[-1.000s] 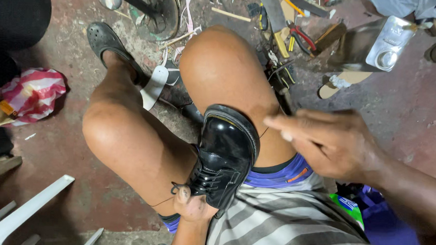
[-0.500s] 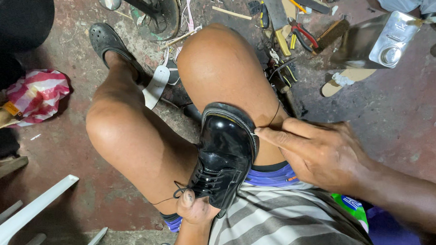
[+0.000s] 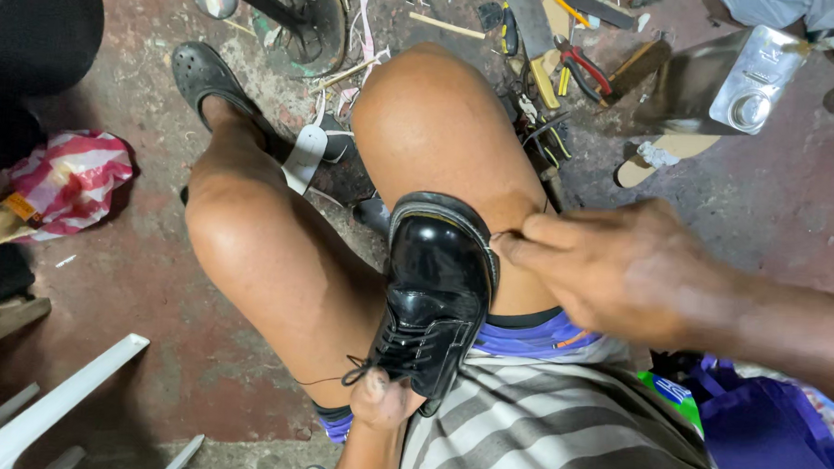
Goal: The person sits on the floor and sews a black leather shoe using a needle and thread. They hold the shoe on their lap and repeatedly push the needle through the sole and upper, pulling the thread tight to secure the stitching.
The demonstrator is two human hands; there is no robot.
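while the black leather shoe (image 3: 436, 297) lies wedged between the bare thighs, toe pointing to twelve o'clock, the right hand (image 3: 624, 274) has come in from three o'clock over the last second and now meets the sole edge near the toe. its fingers are pinched shut on what looks like a thin thread at that edge, so stitching of the welt seems underway. the left hand (image 3: 380, 402) sits at six o'clock of the shoe, fingers closed around its heel end by the laces, steadying it. further out, at twelve to one o'clock, pliers (image 3: 578, 67) and other tools litter the floor; a red striped bag (image 3: 68, 183) lies at nine o'clock.
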